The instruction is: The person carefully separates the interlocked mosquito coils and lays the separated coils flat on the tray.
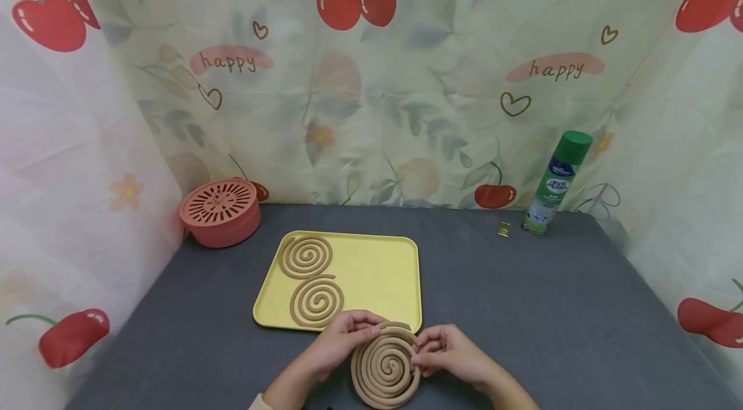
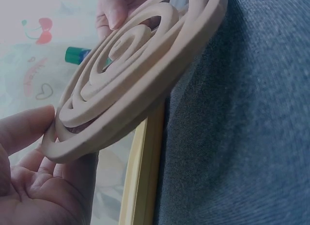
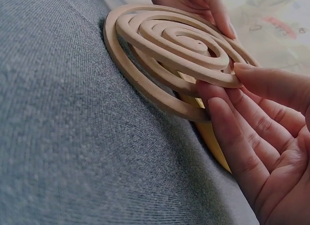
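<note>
Both hands hold a brown mosquito coil (image 1: 390, 366) over the near edge of the dark tabletop. My left hand (image 1: 339, 344) pinches its upper left rim between thumb and fingers. At the right rim, my right hand (image 1: 455, 357) grips it, thumb on top and fingers below. In the right wrist view, the coil's rings (image 3: 145, 89) stand at two levels, one spiral sagging below the other, like two nested coils partly apart. Two single coils lie on the yellow tray (image 1: 380, 268): one (image 1: 306, 256) at its far left corner, another (image 1: 317, 302) just nearer.
A round pink box with a slotted lid (image 1: 223, 211) stands at the back left. Toward the back right are a green spray can (image 1: 556, 187) and a small gold metal piece (image 1: 504, 229). Printed curtains (image 1: 377, 107) enclose the table (image 1: 522, 294) at the back and sides.
</note>
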The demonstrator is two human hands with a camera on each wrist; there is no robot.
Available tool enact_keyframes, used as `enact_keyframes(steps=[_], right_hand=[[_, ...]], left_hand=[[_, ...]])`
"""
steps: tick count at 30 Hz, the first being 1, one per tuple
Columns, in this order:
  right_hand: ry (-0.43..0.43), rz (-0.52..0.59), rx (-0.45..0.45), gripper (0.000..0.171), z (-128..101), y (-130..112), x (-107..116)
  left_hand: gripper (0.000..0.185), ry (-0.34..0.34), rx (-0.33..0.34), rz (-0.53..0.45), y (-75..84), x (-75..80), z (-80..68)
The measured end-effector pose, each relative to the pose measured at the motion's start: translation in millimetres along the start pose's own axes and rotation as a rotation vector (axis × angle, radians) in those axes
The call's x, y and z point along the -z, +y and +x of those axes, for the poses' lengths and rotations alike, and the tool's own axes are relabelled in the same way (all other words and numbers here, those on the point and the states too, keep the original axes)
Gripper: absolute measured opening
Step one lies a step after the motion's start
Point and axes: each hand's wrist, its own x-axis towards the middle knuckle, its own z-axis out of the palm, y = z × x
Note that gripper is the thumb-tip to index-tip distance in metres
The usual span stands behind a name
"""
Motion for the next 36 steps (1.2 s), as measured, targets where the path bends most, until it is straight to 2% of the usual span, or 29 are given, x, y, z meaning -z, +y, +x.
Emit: enact_keyframes(steps=[24, 36], right_hand=[[-0.058, 0.071, 0.000, 0.043, -2.7, -2.0, 1.7], [-0.070, 0.107, -0.011, 0.023, -3.7, -1.9, 2.5]], left_hand=[[0.034, -0.015, 0.025, -0.061, -0.8, 0.2, 0.9], [0.034, -0.026, 0.026, -0.074, -1.0, 0.5, 0.4]])
